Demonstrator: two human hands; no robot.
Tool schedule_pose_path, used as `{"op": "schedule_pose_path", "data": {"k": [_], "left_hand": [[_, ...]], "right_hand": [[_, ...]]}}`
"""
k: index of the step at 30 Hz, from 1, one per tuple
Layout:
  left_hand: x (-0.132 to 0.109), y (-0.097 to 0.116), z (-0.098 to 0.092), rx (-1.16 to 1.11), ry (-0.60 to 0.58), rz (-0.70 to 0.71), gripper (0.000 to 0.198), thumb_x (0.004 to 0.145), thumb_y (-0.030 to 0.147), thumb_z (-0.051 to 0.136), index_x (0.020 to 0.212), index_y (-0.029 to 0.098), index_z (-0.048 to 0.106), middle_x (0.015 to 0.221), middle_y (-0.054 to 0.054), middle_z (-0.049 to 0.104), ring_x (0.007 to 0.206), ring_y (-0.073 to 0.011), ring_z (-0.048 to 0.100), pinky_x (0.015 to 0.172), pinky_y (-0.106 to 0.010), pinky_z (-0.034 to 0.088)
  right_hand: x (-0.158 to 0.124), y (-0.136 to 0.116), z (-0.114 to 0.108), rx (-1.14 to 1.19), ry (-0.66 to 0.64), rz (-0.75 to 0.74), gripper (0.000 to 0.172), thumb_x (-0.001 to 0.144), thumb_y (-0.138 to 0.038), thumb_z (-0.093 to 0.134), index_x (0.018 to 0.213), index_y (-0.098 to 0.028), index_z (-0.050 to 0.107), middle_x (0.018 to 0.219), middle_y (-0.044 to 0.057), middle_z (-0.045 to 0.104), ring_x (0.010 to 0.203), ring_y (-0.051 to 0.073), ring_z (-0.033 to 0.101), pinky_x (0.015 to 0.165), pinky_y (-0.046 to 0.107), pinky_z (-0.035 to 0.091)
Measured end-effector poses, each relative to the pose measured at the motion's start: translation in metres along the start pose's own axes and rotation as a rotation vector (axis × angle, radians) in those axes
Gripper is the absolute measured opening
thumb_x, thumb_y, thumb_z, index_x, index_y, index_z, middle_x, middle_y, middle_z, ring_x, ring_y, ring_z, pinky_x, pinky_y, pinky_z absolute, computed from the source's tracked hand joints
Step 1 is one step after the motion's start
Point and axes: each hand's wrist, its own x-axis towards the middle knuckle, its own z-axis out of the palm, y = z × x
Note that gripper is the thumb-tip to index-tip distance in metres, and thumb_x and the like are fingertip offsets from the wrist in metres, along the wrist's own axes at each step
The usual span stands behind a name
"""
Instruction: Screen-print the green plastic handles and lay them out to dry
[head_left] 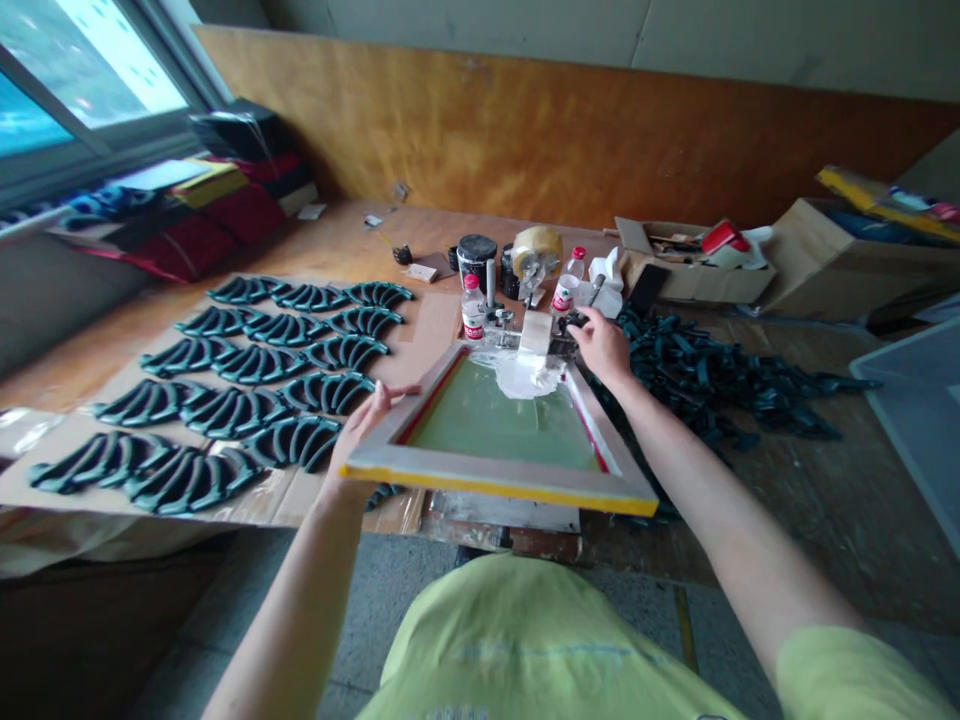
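Note:
A screen printing frame (499, 478) with a yellow front edge is tilted up in front of me, its near side raised off the board below. My left hand (367, 425) holds its left side. At the far end, a metal hinge clamp (502, 340) grips the frame. My right hand (602, 343) pinches a dark knob (576, 322) on the clamp's right side. White ink (529, 380) lies on the far part of the green mesh (480, 415), and a pale squeegee (535, 335) stands in it, leaning on the clamp.
Rows of dark green ribbed curved parts (225, 410) lie on cardboard at left. A pile of similar dark pieces (720, 370) is at right. Red-capped bottles (472, 312), a black can (477, 258) and a tape roll (537, 250) stand behind the clamp. Cardboard boxes (697, 283) sit back right.

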Motion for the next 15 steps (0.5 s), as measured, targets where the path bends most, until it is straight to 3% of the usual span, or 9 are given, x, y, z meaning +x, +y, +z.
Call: {"op": "schedule_pose_path", "data": {"k": [2,4,9,11,13,15], "left_hand": [[0.016,0.019,0.014,-0.093,-0.009,0.147,0.049,0.084,0.058,0.055,0.103,0.015,0.067,0.090,-0.005,0.070,0.073,-0.0162,0.065,0.062,-0.026,0.053],[0.033,0.037,0.029,-0.113,-0.021,0.228,0.041,0.088,0.053,0.052,0.097,0.015,0.065,0.085,-0.004,0.069,0.071,-0.0144,0.063,0.059,-0.024,0.050],[0.062,0.068,0.051,-0.104,-0.005,0.246,0.046,0.096,0.052,0.035,0.094,0.012,0.059,0.071,-0.002,0.064,0.066,-0.0103,0.062,0.060,-0.020,0.046],[0.063,0.061,0.051,-0.126,0.039,0.262,0.045,0.094,0.055,0.040,0.102,0.014,0.058,0.074,-0.001,0.066,0.066,-0.0102,0.062,0.059,-0.020,0.047],[0.053,0.038,0.049,-0.120,0.066,0.244,0.050,0.089,0.060,0.047,0.111,0.017,0.057,0.079,-0.002,0.069,0.066,-0.0110,0.063,0.057,-0.020,0.047],[0.034,0.003,0.049,-0.033,-0.008,0.092,0.058,0.081,0.065,0.055,0.112,0.016,0.059,0.082,-0.005,0.071,0.066,-0.0135,0.064,0.054,-0.021,0.046]], "right_hand": [[-0.016,0.024,0.000,0.007,0.008,0.106,0.028,0.090,-0.033,0.052,0.110,-0.019,0.064,0.092,0.007,0.072,0.083,0.022,0.064,0.074,0.031,0.046],[-0.042,0.039,0.011,0.027,-0.078,0.139,0.020,0.089,-0.032,0.053,0.099,-0.018,0.065,0.087,0.007,0.071,0.079,0.021,0.063,0.071,0.030,0.046],[-0.108,0.031,0.053,0.077,-0.313,-0.178,0.028,0.081,-0.029,0.069,0.106,-0.019,0.062,0.096,0.006,0.068,0.093,0.021,0.060,0.082,0.032,0.045],[-0.117,0.022,0.061,0.047,-0.333,-0.273,0.025,0.079,-0.024,0.071,0.103,-0.020,0.063,0.101,0.007,0.067,0.099,0.022,0.057,0.087,0.035,0.044],[-0.119,0.015,0.059,0.047,-0.326,-0.300,0.015,0.081,-0.019,0.069,0.095,-0.020,0.064,0.097,0.006,0.065,0.098,0.022,0.056,0.087,0.035,0.043],[-0.121,0.006,0.051,0.074,-0.280,-0.311,0.006,0.083,-0.020,0.067,0.089,-0.019,0.064,0.091,0.006,0.064,0.093,0.022,0.055,0.085,0.035,0.044]]}}
